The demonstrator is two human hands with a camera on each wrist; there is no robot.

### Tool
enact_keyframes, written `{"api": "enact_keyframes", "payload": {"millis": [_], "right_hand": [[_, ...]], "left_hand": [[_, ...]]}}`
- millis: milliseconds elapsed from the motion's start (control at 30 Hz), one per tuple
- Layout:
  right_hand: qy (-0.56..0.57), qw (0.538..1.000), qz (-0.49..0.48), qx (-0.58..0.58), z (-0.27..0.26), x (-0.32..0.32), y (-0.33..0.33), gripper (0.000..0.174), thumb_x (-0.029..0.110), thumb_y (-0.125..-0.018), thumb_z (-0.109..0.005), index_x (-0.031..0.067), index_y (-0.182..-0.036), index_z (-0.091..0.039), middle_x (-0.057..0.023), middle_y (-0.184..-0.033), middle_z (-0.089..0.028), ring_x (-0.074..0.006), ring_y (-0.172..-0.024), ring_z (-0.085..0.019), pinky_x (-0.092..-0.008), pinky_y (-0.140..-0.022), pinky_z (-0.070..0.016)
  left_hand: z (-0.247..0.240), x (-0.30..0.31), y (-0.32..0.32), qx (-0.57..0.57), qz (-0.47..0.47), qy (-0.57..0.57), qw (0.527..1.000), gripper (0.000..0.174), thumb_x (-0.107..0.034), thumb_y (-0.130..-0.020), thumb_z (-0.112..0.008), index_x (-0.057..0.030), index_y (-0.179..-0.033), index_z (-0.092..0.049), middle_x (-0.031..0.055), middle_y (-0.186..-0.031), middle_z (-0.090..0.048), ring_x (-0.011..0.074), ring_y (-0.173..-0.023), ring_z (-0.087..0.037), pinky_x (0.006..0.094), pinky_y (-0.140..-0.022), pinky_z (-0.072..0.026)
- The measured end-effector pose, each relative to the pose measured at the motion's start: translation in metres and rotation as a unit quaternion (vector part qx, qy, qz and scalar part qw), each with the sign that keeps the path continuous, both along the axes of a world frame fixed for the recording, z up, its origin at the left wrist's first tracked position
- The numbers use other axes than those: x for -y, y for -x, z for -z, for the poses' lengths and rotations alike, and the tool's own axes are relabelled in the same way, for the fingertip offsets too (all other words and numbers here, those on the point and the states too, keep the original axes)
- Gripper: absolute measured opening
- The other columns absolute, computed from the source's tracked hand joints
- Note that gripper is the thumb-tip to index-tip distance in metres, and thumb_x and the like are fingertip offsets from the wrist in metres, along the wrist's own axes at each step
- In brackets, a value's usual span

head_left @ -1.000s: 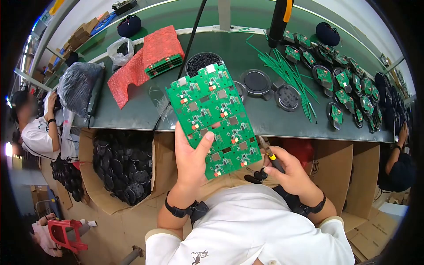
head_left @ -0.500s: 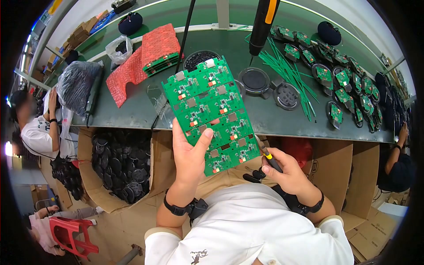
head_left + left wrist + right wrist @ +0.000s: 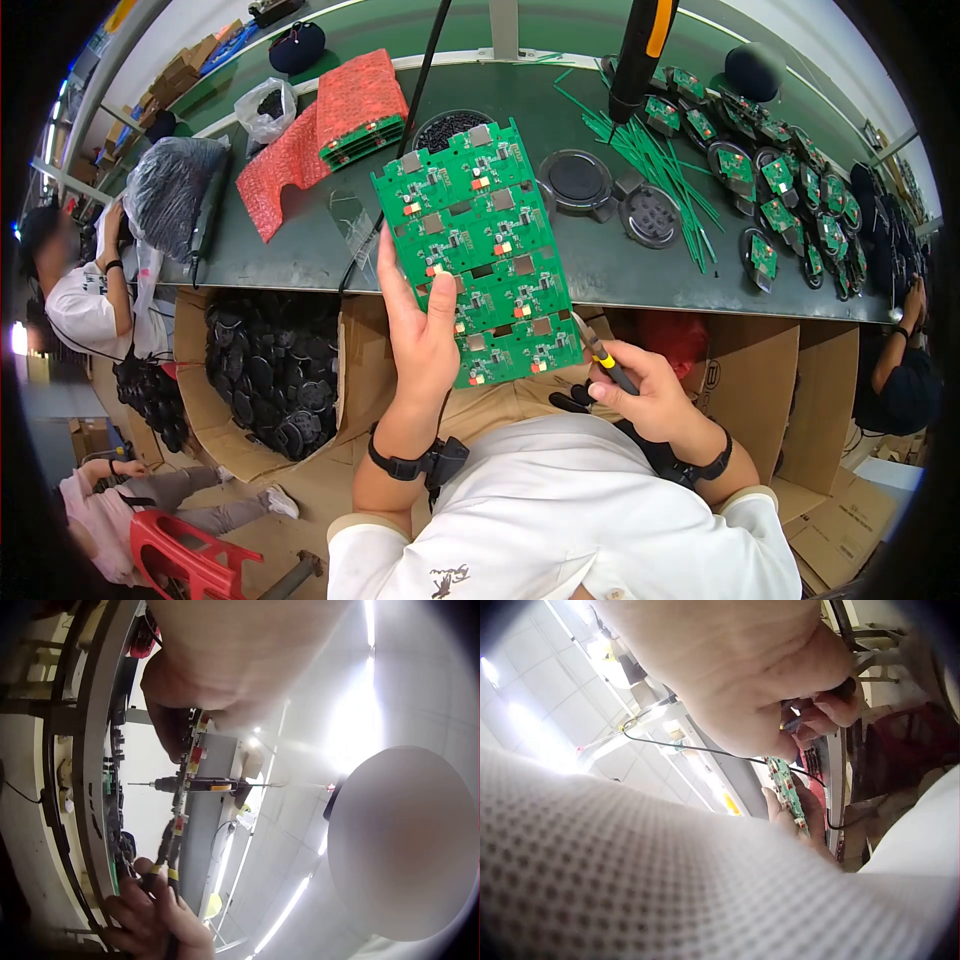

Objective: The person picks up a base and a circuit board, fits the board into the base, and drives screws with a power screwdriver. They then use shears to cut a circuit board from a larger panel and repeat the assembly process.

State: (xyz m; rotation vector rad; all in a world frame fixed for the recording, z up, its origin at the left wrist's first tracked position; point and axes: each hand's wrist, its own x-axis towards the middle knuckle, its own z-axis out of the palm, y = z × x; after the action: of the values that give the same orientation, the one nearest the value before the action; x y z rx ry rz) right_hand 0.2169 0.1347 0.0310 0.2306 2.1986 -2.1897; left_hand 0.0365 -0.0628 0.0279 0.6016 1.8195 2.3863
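Note:
A green circuit board panel (image 3: pixel 480 250) is tilted up before the person, above the table's front edge. The left hand (image 3: pixel 420 325) grips its left side, thumb on the front face, other fingers mostly hidden behind. In the right hand (image 3: pixel 650 390) are pliers (image 3: pixel 612 368) with yellow-banded dark handles, their tip at the panel's lower right edge. The left wrist view shows the panel (image 3: pixel 183 780) edge-on between the left hand (image 3: pixel 176 697) and the right hand (image 3: pixel 161 919). In the right wrist view the right hand (image 3: pixel 810 705) is near the panel (image 3: pixel 784 791).
An electric screwdriver (image 3: pixel 640 60) hangs over green strips (image 3: pixel 655 170). Round black parts (image 3: pixel 575 180) lie behind the panel, boards on black housings (image 3: pixel 780 215) at right. Red bubble wrap (image 3: pixel 360 100) stands back left. Below the table is a carton of black parts (image 3: pixel 270 380).
The panel and left hand have shifted slightly left and up, the panel standing more upright. The left thumb has moved left. The hanging screwdriver swung left, then back right.

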Motion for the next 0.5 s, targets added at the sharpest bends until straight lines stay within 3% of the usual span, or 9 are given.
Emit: {"api": "enact_keyframes", "payload": {"millis": [33, 133, 200, 333, 400, 500], "right_hand": [[0.000, 1.000, 0.000, 0.000, 0.002, -0.002, 0.001, 0.037, 0.016, -0.099, -0.071, -0.0022, -0.130, -0.060, -0.0003, -0.091, -0.060, -0.0087, -0.075, -0.054, -0.0267, -0.070, -0.0468], [0.093, 0.993, -0.074, 0.026, 0.010, -0.008, 0.000, 0.037, 0.016, -0.100, -0.070, -0.0027, -0.130, -0.061, 0.0005, -0.094, -0.059, -0.0072, -0.077, -0.053, -0.0255, -0.071, -0.0459], [0.348, 0.926, -0.120, 0.081, 0.016, -0.007, 0.000, 0.038, 0.017, -0.100, -0.071, -0.0014, -0.131, -0.061, 0.0002, -0.097, -0.059, -0.0065, -0.082, -0.053, -0.0247, -0.073, -0.0457], [0.218, 0.970, -0.097, 0.050, 0.014, -0.007, 0.010, 0.040, 0.017, -0.100, -0.071, -0.0014, -0.134, -0.060, 0.0005, -0.098, -0.060, -0.0059, -0.087, -0.053, -0.0233, -0.077, -0.0455], [0.045, 0.998, -0.030, 0.026, 0.003, -0.004, 0.015, 0.042, 0.016, -0.101, -0.070, -0.0011, -0.137, -0.058, 0.0012, -0.098, -0.059, -0.0062, -0.087, -0.053, -0.0235, -0.078, -0.0458], [0.023, 1.000, -0.015, 0.006, 0.002, -0.003, 0.023, 0.044, 0.012, -0.100, -0.068, -0.0004, -0.141, -0.056, 0.0022, -0.099, -0.059, -0.0063, -0.090, -0.053, -0.0237, -0.082, -0.0465]], "left_hand": [[-0.002, -0.001, 0.001, -0.008, -0.006, -0.008, 1.000, 0.070, -0.010, -0.107, -0.054, -0.0035, -0.164, -0.013, 0.0130, -0.157, -0.040, 0.0195, -0.135, -0.049, 0.0366, -0.112, -0.0421], [-0.009, -0.003, 0.002, 0.024, 0.036, -0.061, 0.997, 0.069, -0.010, -0.108, -0.051, -0.0038, -0.165, -0.012, 0.0132, -0.160, -0.037, 0.0203, -0.135, -0.049, 0.0359, -0.112, -0.0424], [-0.003, -0.003, 0.002, 0.047, 0.040, -0.071, 0.996, 0.068, -0.010, -0.108, -0.051, -0.0035, -0.165, -0.014, 0.0131, -0.159, -0.039, 0.0203, -0.135, -0.050, 0.0366, -0.111, -0.0437], [-0.005, 0.002, 0.005, 0.088, 0.062, -0.089, 0.990, 0.065, -0.012, -0.108, -0.052, -0.0025, -0.163, -0.020, 0.0123, -0.153, -0.047, 0.0192, -0.132, -0.053, 0.0368, -0.109, -0.0461], [-0.011, 0.001, 0.002, 0.082, 0.056, -0.077, 0.992, 0.063, -0.010, -0.108, -0.052, -0.0019, -0.162, -0.023, 0.0117, -0.149, -0.050, 0.0185, -0.129, -0.055, 0.0360, -0.109, -0.0455], [-0.007, 0.001, 0.001, 0.052, 0.054, -0.050, 0.996, 0.062, -0.010, -0.108, -0.053, -0.0013, -0.162, -0.023, 0.0106, -0.145, -0.054, 0.0170, -0.125, -0.057, 0.0341, -0.108, -0.0456]]}}
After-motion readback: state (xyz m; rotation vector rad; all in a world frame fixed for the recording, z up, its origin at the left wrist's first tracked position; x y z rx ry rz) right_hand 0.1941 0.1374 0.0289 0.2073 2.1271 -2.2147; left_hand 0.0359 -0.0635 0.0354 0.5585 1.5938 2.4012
